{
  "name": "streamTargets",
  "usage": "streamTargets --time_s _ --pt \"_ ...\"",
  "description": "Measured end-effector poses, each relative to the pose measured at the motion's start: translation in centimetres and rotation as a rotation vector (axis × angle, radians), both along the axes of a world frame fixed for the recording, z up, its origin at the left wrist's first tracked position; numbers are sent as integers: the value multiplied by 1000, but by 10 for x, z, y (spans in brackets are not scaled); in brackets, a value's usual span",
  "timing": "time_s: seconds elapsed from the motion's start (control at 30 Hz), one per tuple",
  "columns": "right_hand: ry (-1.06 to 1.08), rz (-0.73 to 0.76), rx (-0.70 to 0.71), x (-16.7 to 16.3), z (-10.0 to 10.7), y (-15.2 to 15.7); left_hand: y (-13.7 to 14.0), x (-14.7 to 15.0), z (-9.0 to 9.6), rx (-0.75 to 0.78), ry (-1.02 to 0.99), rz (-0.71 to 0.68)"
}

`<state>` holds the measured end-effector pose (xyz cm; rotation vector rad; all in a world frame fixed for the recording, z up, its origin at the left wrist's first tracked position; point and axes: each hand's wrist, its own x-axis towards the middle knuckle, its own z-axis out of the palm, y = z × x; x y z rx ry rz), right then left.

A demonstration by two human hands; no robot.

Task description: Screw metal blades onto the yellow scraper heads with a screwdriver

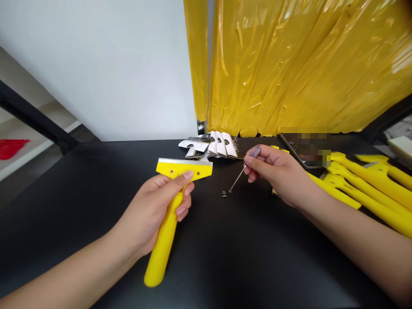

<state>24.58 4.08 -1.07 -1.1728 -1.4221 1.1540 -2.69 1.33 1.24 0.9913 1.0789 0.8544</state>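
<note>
Black tabletop (225,262) — white panel (106,68), yellow sheeting (283,64) behind — scraper (162,253) in left grip (153,208).

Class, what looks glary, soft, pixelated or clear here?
Head view: white glare streaks the yellow plastic sheeting; head view: the red item at the left edge looks soft, and blocky pixels hide part of the dark device; head view: the yellow scraper shows two clear holes.

Around the held scraper (169,223): unclear details
To its right, small metal parts (224,195) are too tiny to identify; farther right, 1 dark device (296,150) is partly pixelated; far left, 1 red item (12,149) is cut off.
</note>
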Motion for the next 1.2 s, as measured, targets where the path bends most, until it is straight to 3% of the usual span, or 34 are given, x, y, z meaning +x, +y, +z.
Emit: streamTargets --time_s 0.37,0.63,1.2 --pt "156 -48 169 -12 24 -38 -9 5 -14 -157 -96 -90" --pt "217 -42 147 -19 23 -46 -12 10 -11 -308 -220 -219" --pt "246 -8 126 -21 21 -45 -14 11 -8 -337 -236 -204"
